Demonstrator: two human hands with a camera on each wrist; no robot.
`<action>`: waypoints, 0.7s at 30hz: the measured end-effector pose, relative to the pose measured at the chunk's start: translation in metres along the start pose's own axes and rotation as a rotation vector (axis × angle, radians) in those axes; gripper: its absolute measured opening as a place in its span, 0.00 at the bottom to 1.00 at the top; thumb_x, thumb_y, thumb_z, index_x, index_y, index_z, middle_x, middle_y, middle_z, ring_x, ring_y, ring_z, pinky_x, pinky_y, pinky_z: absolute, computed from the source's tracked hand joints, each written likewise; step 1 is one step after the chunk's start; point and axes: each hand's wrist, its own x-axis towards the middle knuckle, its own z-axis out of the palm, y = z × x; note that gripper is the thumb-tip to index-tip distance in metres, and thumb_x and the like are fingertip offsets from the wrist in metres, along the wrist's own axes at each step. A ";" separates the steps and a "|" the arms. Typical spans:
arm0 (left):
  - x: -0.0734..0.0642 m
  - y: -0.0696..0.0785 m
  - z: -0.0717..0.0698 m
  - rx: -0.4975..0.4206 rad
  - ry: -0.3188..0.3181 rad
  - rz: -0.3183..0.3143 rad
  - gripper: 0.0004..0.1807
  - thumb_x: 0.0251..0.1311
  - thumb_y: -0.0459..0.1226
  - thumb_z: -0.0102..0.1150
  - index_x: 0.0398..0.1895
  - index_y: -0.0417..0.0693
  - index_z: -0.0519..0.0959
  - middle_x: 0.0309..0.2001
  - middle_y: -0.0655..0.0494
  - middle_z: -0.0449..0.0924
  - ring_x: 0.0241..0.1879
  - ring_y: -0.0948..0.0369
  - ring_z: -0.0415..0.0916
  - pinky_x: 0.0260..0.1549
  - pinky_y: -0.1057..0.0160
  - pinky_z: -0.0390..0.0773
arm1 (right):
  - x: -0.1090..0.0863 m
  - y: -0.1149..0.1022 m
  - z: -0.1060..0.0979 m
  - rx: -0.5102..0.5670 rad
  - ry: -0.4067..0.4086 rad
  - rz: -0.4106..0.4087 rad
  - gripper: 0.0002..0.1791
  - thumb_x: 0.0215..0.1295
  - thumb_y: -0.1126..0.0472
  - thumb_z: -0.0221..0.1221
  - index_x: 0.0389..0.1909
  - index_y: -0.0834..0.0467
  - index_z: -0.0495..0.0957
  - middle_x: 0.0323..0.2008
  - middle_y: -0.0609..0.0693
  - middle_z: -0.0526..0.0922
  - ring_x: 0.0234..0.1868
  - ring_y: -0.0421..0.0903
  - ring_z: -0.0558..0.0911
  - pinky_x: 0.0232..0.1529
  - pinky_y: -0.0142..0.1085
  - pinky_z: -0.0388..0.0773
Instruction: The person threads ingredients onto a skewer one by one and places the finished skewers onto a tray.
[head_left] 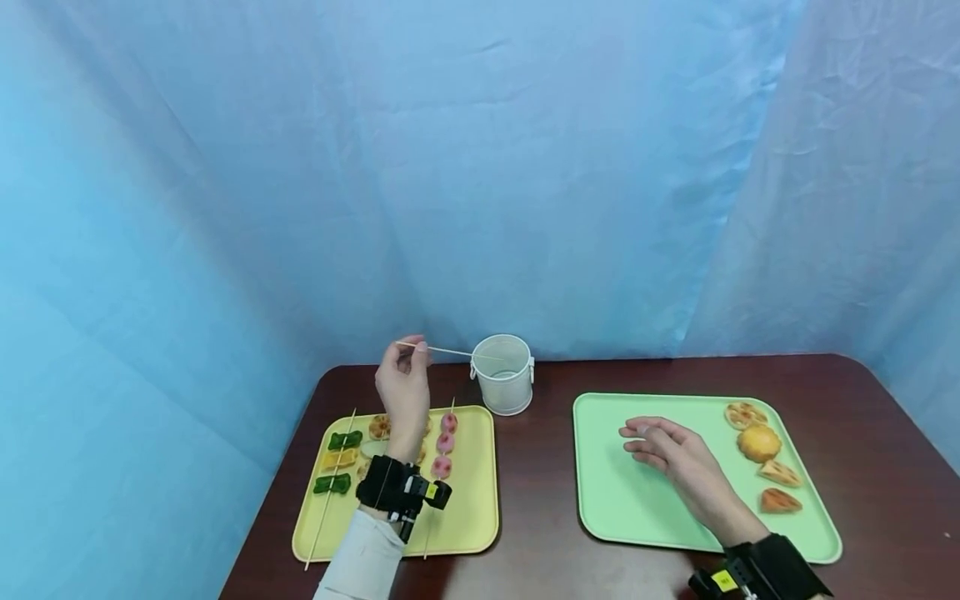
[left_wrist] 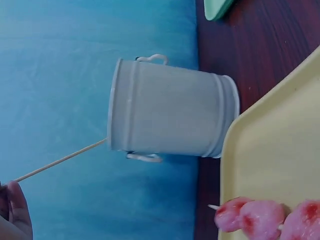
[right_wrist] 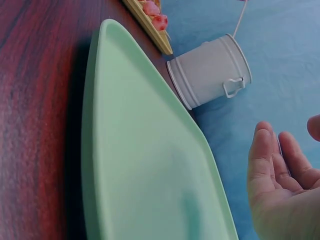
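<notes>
My left hand (head_left: 403, 390) pinches a thin bare wooden skewer (head_left: 450, 352) between thumb and fingers, raised above the back of the yellow tray (head_left: 474, 510). The skewer slants to the right, its far end inside the mouth of the white metal bucket (head_left: 506, 392). In the left wrist view the bucket's wall (left_wrist: 172, 110) hides that end of the stick (left_wrist: 62, 159). Above the green tray (head_left: 611, 492), my right hand (head_left: 678, 462) holds nothing, its fingers loosely bent and the thumb apart from them (right_wrist: 280, 185).
On the yellow tray lie a skewer of pink pieces (head_left: 444, 443), a skewer of green and yellow pieces (head_left: 339, 461) and browned pieces (head_left: 379, 427) partly behind my left arm. A round yellow piece (head_left: 759, 443), a browned slice (head_left: 745, 415) and two wedges (head_left: 781, 501) line the green tray's right side.
</notes>
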 end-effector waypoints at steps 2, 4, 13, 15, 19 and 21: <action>0.002 -0.011 -0.006 -0.073 -0.005 0.059 0.13 0.76 0.42 0.57 0.53 0.44 0.81 0.46 0.41 0.82 0.44 0.53 0.82 0.48 0.56 0.80 | 0.000 -0.001 0.002 0.002 -0.006 -0.003 0.33 0.81 0.48 0.52 0.69 0.73 0.66 0.59 0.58 0.81 0.57 0.50 0.83 0.58 0.41 0.80; -0.001 -0.006 -0.011 -0.122 -0.001 0.081 0.14 0.76 0.43 0.58 0.53 0.43 0.81 0.47 0.43 0.81 0.44 0.55 0.82 0.49 0.57 0.80 | 0.000 -0.002 0.003 0.003 -0.012 -0.003 0.33 0.81 0.48 0.52 0.69 0.73 0.66 0.59 0.58 0.81 0.57 0.50 0.83 0.58 0.41 0.80; -0.021 0.038 -0.022 -0.226 0.021 0.102 0.15 0.75 0.33 0.58 0.53 0.26 0.76 0.46 0.43 0.79 0.44 0.58 0.82 0.51 0.61 0.81 | 0.002 -0.005 0.007 -0.013 -0.044 -0.019 0.35 0.81 0.46 0.52 0.70 0.73 0.63 0.60 0.60 0.80 0.59 0.52 0.82 0.60 0.43 0.78; -0.026 0.044 -0.020 -0.256 0.033 0.096 0.14 0.74 0.32 0.58 0.52 0.26 0.77 0.45 0.40 0.79 0.43 0.59 0.82 0.50 0.62 0.81 | 0.003 -0.006 0.011 -0.013 -0.050 -0.021 0.35 0.80 0.46 0.52 0.70 0.72 0.64 0.60 0.60 0.80 0.58 0.52 0.82 0.60 0.43 0.78; -0.036 0.053 -0.011 -0.358 0.043 0.040 0.11 0.72 0.32 0.61 0.50 0.29 0.78 0.43 0.36 0.80 0.42 0.55 0.83 0.49 0.60 0.82 | 0.006 -0.009 0.023 -0.002 -0.051 -0.025 0.34 0.79 0.46 0.55 0.69 0.70 0.66 0.57 0.58 0.82 0.57 0.52 0.82 0.60 0.43 0.78; -0.041 0.056 -0.004 -0.428 0.033 -0.013 0.09 0.71 0.31 0.61 0.48 0.32 0.79 0.42 0.40 0.80 0.41 0.54 0.83 0.49 0.59 0.83 | 0.007 -0.010 0.031 0.000 -0.047 -0.034 0.32 0.79 0.47 0.55 0.67 0.70 0.68 0.54 0.57 0.83 0.56 0.52 0.83 0.59 0.43 0.79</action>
